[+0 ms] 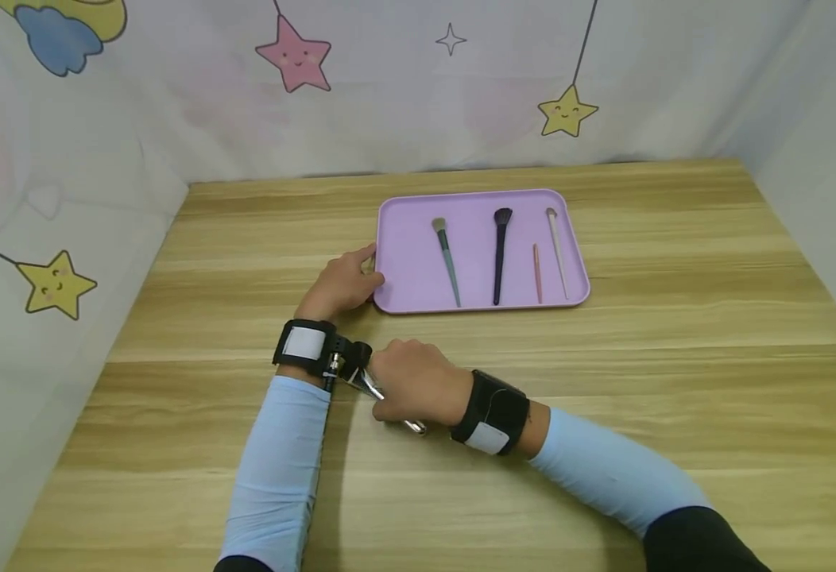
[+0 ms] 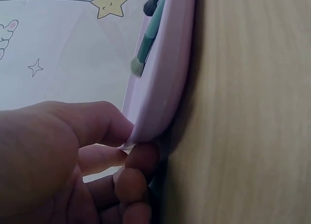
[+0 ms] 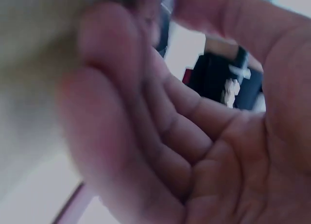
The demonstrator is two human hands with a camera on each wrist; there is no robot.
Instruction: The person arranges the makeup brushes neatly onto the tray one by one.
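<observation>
My left hand (image 1: 342,282) is at the left end of a lilac tray (image 1: 407,254). In the left wrist view its thumb lies on the tray's rim (image 2: 160,97) and the fingers curl below, pinching the edge. My right hand (image 1: 418,381), in front of the tray and close beside the left wrist, grips a slim, shiny silver object (image 1: 416,427). Its kind I cannot tell, as the hand covers its middle. On the tray lie a green makeup brush (image 1: 448,262), a black makeup brush (image 1: 500,258), a short pink stick (image 1: 537,274) and a thin white brush (image 1: 558,254).
The tray rests toward the back of a wood-grain table (image 1: 675,318). Behind it hangs a white cloth (image 1: 389,119) printed with stars, and pale walls flank both sides. Black straps (image 1: 493,413) circle the wrists, and the right forearm crosses the table's front.
</observation>
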